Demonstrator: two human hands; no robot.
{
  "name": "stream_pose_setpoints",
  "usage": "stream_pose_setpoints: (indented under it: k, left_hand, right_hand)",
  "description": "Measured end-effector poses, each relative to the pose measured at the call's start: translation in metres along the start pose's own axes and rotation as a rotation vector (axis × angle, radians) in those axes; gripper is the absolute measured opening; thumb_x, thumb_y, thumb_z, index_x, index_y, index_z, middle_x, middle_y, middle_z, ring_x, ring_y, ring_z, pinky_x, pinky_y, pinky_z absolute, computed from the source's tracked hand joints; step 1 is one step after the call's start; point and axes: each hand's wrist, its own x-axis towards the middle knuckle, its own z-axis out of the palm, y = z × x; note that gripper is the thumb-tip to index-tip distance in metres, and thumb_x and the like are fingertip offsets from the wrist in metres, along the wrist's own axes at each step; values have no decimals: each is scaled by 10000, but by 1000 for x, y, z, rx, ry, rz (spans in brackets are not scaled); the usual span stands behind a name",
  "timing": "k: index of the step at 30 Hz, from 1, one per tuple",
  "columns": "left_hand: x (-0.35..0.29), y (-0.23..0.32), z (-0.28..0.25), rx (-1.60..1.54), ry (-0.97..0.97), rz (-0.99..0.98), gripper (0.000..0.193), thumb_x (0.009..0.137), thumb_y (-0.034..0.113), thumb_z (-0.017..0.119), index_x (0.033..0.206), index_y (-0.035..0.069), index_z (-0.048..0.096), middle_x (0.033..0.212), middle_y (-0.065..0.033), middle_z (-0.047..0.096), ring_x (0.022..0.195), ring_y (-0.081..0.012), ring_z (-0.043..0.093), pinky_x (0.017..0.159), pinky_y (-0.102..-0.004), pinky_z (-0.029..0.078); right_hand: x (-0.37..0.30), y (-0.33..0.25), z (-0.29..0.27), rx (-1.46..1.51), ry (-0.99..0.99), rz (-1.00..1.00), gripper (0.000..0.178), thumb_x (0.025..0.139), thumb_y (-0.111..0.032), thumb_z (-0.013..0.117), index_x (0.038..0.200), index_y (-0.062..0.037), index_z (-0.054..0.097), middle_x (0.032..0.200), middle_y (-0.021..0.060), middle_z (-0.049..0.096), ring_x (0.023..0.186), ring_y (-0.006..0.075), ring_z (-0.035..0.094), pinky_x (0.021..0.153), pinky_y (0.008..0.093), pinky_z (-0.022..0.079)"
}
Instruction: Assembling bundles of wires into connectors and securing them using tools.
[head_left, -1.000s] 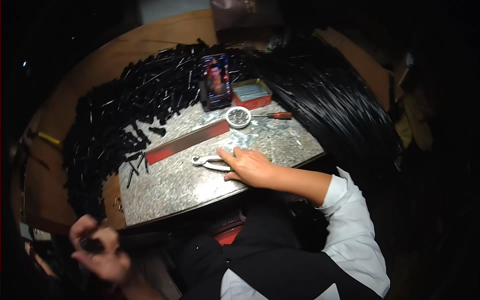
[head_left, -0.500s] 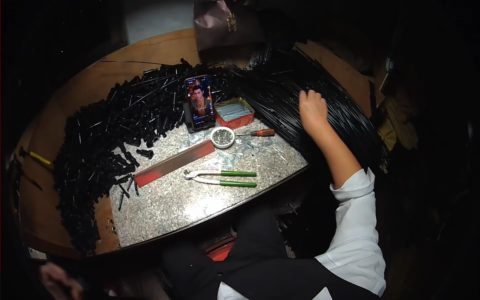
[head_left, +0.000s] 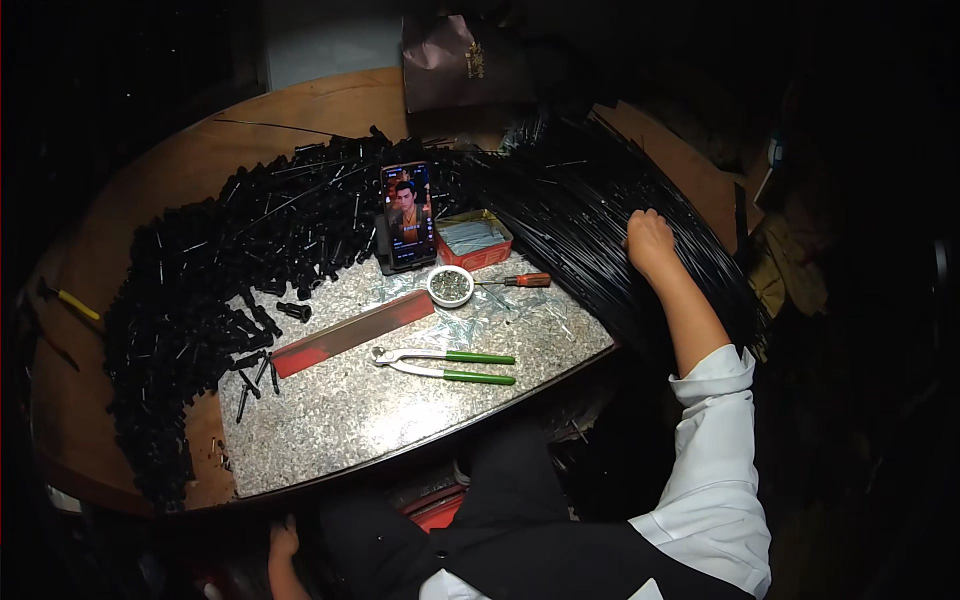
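Observation:
My right hand [head_left: 651,240] rests on a broad bundle of thin black rods [head_left: 600,205] at the right of the table. Its fingers are curled down into the bundle, and what lies inside them is hidden. Low at the left, beneath the table's front edge, my left hand [head_left: 284,541] shows only in part, and its fingers are in the dark. Nearest to my right hand on the stone-patterned board [head_left: 330,425] lie a screwdriver [head_left: 528,280] with an orange-brown handle and pincers [head_left: 445,364] with green handles, their jaws toward the left.
A heap of black tubular parts [head_left: 190,290] covers the table's left side. A phone [head_left: 408,215] stands upright in the middle, beside a red tin [head_left: 475,240] of metal strips and a white bowl [head_left: 450,286] of small metal pieces. A red-and-brown bar [head_left: 350,335] lies in front.
My right hand has shifted slightly right and nearer, over the rods. My left hand has swung from the far lower left in toward my lap, below the table edge.

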Motion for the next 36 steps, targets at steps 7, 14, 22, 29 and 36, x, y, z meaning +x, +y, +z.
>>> stream_pose_setpoints:
  k: [7, 14, 22, 29, 36]
  left_hand:
    - [53, -81, 55, 232, 41, 40, 502, 961, 345, 342, 1161, -67, 550, 1199, -317, 516, 1130, -444, 485, 1019, -494, 326]
    - [18, -13, 28, 106, 113, 175, 380, 924, 251, 430, 992, -78, 606, 1022, -299, 589, 1005, -452, 543, 887, -524, 411]
    - [-7, 3, 7, -177, 210, 75, 486, 898, 336, 530, 1010, -136, 559, 1049, -363, 546, 1008, -503, 511, 903, -485, 412]
    - [-25, 17, -2, -232, 187, 99, 541, 898, 345, 555, 1092, -156, 493, 1093, -374, 528, 1054, -502, 503, 917, -475, 416]
    - [-41, 30, -7, -204, 112, 122, 600, 901, 364, 529, 1176, -163, 451, 1177, -386, 483, 1121, -503, 469, 970, -458, 392]
  right_hand:
    - [13, -5, -7, 156, -176, 108, 291, 787, -172, 692, 981, 31, 617, 1109, 205, 588, 1053, 355, 570, 877, 425, 484]
    - [16, 13, -2, 248, -134, 108, 262, 823, -172, 645, 1017, 3, 629, 1121, 214, 581, 1055, 355, 572, 882, 423, 480]
    - [23, 10, 4, 185, 5, 38, 236, 866, -154, 571, 983, 50, 586, 1080, 213, 574, 1045, 373, 553, 877, 438, 467]
    - [27, 18, 5, 259, 78, 39, 253, 891, -186, 530, 936, 59, 571, 982, 251, 606, 934, 400, 595, 825, 464, 479]
    - [28, 20, -1, 188, 71, -27, 253, 904, -219, 530, 928, 33, 532, 816, 236, 643, 831, 406, 627, 741, 474, 497]
